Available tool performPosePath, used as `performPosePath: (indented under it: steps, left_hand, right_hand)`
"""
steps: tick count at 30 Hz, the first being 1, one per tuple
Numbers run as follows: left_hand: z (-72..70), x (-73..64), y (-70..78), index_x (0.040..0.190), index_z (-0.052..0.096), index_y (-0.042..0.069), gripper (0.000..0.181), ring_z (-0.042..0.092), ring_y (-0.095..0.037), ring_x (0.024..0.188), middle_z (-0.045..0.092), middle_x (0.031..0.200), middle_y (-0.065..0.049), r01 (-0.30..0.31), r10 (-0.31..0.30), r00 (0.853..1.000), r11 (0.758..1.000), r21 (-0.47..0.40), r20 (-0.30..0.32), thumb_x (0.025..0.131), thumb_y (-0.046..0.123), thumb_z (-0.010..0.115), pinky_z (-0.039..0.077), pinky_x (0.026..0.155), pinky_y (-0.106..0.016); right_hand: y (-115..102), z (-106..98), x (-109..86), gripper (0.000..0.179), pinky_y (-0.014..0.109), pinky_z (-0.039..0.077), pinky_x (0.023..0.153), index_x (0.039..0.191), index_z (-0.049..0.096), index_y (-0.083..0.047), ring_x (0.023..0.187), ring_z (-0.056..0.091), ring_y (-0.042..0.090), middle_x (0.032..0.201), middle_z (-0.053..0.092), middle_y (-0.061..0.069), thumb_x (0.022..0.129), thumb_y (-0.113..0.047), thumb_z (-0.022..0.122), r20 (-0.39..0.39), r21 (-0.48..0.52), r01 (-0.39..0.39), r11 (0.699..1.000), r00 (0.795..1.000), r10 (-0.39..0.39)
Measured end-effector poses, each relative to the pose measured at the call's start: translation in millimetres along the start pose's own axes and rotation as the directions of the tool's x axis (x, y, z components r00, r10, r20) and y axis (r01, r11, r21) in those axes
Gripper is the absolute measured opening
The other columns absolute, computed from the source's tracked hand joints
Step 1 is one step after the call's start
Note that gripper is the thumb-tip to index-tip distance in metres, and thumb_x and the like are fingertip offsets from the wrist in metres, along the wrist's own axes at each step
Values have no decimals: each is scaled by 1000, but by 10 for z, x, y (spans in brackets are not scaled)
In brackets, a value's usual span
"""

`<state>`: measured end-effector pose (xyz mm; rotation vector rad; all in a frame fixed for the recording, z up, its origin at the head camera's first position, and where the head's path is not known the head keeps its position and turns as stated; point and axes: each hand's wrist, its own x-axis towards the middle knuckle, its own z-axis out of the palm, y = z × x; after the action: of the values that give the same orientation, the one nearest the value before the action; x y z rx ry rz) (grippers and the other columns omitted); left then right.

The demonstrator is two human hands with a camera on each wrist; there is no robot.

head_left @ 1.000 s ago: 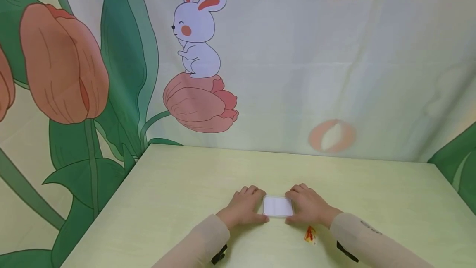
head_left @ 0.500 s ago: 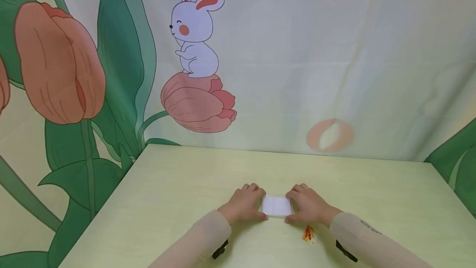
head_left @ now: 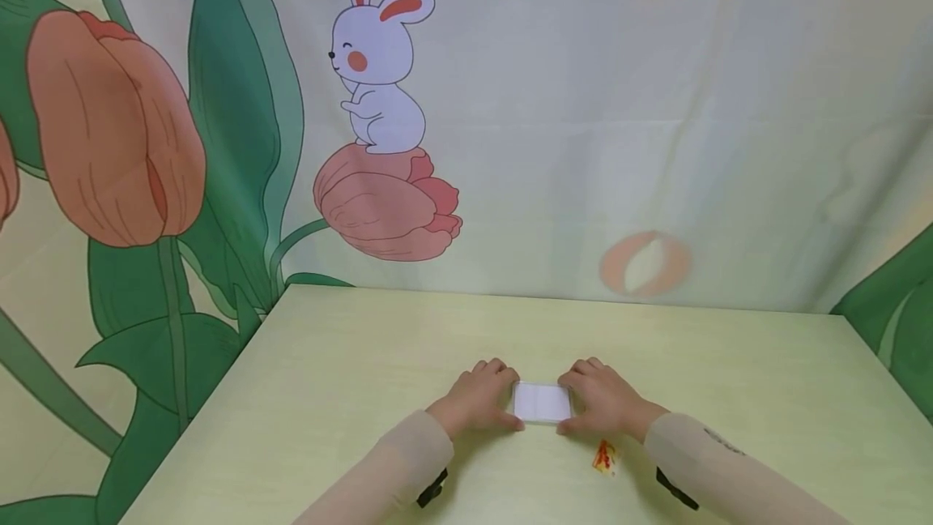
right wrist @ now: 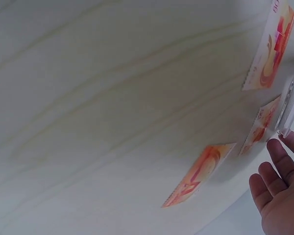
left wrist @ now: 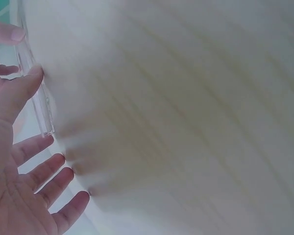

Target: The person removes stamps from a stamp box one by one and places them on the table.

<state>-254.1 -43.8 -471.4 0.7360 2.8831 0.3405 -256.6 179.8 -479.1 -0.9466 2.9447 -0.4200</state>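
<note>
A small clear plastic case (head_left: 543, 402), white inside, lies flat on the table between both hands. My left hand (head_left: 481, 397) holds its left end, with the thumb at the near corner and the index finger at the far one. The right hand (head_left: 603, 400) grips the opposite end in the same way. From the left wrist, the case's transparent edge (left wrist: 43, 115) shows between thumb and index finger, other fingertips on the tabletop. Beside the case, in the right wrist view, lie orange-red postage stamps (right wrist: 198, 176) with perforated edges; another stamp (right wrist: 259, 125) sits close to its rim.
A further stamp (right wrist: 272, 49) marked 80 lies higher in the right wrist view. In the head view a single stamp (head_left: 604, 458) shows near the right wrist. The pale table (head_left: 350, 363) meets a printed curtain (head_left: 539, 144) at the back.
The head view has shifted slightly. Both hands keep their places at the ends of the case, with no clear movement of the case or the stamp.
</note>
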Motion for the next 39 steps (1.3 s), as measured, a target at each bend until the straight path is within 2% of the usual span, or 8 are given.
performPosePath:
  steps: [12,19,34,39]
  left_hand:
    - [-2,-17,-3,120,55,15,61,48,-21,107,52,120,-3,14,-14,1000,1000,-10,-3,72,49,72,44,84,-38]
    - [-12,-15,8,119,56,15,61,48,-21,106,52,121,-4,16,-16,1000,1000,16,-5,72,49,72,44,83,-38]
    - [3,-19,1,119,55,16,60,47,-21,106,51,121,-3,15,-14,1000,999,40,-12,73,50,71,44,83,-38]
    - [24,-35,10,121,53,15,61,47,-21,107,50,122,-3,11,-11,1000,999,49,2,75,50,69,44,83,-38]
  right_hand:
    - [-2,12,48,57,37,41,80,106,61,-8,91,46,18,100,56,3,65,-44,78,19,-17,-24,1000,1000,25]
    - [-24,6,66,56,36,40,79,106,62,-9,89,45,17,98,55,2,65,-43,79,40,-15,-55,998,998,56]
    - [-104,-37,16,60,35,39,76,109,63,-9,89,45,19,98,54,3,61,-39,83,9,71,-138,988,990,138]
    - [-113,-25,-13,64,37,39,79,113,61,-8,91,45,20,101,54,4,62,-40,82,21,74,-143,987,990,142]
